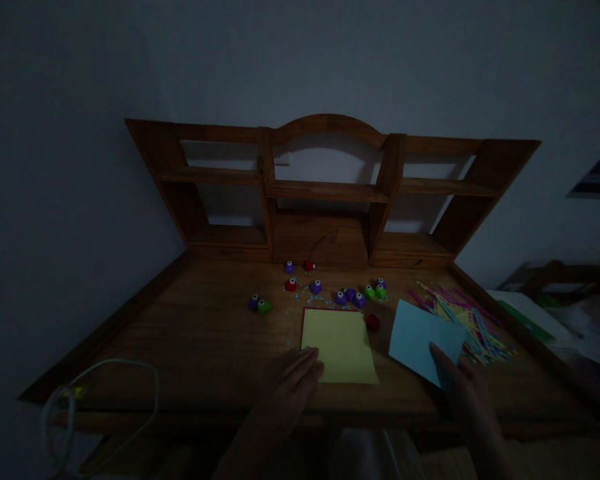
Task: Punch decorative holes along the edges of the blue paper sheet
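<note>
One light-blue square paper sheet [417, 337], pinched in my right fingers [445, 362], edges skewed, right of one pale-yellow paper sheet [341, 347] on the brown wooden worktop [200, 333], near-left corner under my flat left fingers [306, 365].

The top sheet [337, 343] is pale yellow, the paper strips [467, 319] mix pink, yellow and blue.

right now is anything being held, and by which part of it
The right hand holds the blue sheet by its near right corner; the left hand rests on the yellow paper's near left edge.
</note>
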Demonstrator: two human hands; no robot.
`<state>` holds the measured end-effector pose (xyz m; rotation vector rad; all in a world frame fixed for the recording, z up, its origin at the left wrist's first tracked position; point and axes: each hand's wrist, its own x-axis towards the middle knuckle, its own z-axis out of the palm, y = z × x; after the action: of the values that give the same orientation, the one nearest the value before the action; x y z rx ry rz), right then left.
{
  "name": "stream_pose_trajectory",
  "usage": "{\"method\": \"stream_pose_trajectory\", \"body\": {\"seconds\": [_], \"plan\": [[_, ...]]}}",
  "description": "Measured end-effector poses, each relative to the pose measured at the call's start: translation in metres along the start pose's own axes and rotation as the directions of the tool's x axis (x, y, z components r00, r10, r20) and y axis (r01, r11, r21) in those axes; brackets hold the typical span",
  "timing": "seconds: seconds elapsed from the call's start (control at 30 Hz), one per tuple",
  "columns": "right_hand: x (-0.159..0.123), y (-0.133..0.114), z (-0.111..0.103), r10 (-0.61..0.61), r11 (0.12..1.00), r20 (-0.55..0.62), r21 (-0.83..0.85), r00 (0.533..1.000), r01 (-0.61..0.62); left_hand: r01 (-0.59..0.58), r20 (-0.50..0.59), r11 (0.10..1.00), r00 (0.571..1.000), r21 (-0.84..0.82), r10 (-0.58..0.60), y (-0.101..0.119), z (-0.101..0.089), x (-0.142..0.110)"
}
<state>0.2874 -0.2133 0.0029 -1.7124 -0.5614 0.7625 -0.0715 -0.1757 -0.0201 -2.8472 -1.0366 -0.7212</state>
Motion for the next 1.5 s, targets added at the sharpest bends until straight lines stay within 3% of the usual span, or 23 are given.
{"method": "stream_pose_trajectory", "body": {"seconds": [0.33, 0.5, 0.73, 0.83, 0.97, 1.1, 1.2, 1.23, 1.33, 1.4, 1.5], "plan": [[-0.005, -0.007, 0.003, -0.013, 0.997, 0.034, 0.080, 0.999, 0.011, 0.029, 0.045, 0.998, 0.999, -0.052, -0.026, 0.007, 0.003, 0.005], [-0.008, -0.011, 0.004, 0.002, 0.999, -0.007, 0.036, 1.000, -0.002, 0.054, 0.076, 0.998, 0.996, -0.036, -0.051, 0.007, 0.008, 0.005], [-0.007, -0.010, 0.001, -0.022, 0.999, 0.020, 0.041, 1.000, 0.021, 0.027, 0.090, 1.000, 0.996, -0.008, -0.027, 0.006, 0.014, 0.002], [-0.003, -0.007, 0.000, 0.011, 1.000, 0.021, 0.029, 1.000, -0.012, 0.027, 0.060, 1.000, 0.998, -0.002, -0.027, 0.006, 0.014, 0.002], [0.002, -0.003, 0.002, 0.060, 0.996, 0.012, 0.063, 0.998, -0.061, -0.059, -0.093, 0.998, 0.994, -0.033, 0.056, 0.007, -0.004, 0.012], [0.007, 0.006, 0.003, 0.101, 0.985, 0.019, 0.141, 0.995, -0.103, 0.059, -0.216, 0.979, 0.971, -0.196, -0.102, 0.004, -0.026, 0.041], [0.007, 0.011, 0.001, 0.077, 0.980, -0.002, 0.184, 0.997, -0.075, 0.095, -0.181, 0.947, 0.971, -0.308, -0.156, 0.001, -0.031, 0.082], [0.006, 0.012, 0.001, 0.064, 0.978, -0.010, 0.199, 0.998, -0.061, 0.068, -0.154, 0.935, 0.980, -0.348, -0.129, 0.001, -0.029, 0.098], [0.003, 0.012, 0.000, 0.045, 0.974, -0.017, 0.225, 0.999, -0.040, -0.110, -0.057, 0.880, 0.994, -0.461, 0.095, 0.001, -0.016, 0.144], [0.001, 0.010, 0.001, 0.044, 0.972, -0.020, 0.232, 0.999, -0.038, -0.220, -0.035, 0.829, 0.971, -0.514, 0.235, 0.001, -0.001, 0.168], [-0.001, 0.008, 0.002, 0.049, 0.968, -0.011, 0.248, 0.999, -0.045, -0.287, -0.026, 0.808, 0.947, -0.515, 0.320, -0.001, 0.024, 0.190]]}}
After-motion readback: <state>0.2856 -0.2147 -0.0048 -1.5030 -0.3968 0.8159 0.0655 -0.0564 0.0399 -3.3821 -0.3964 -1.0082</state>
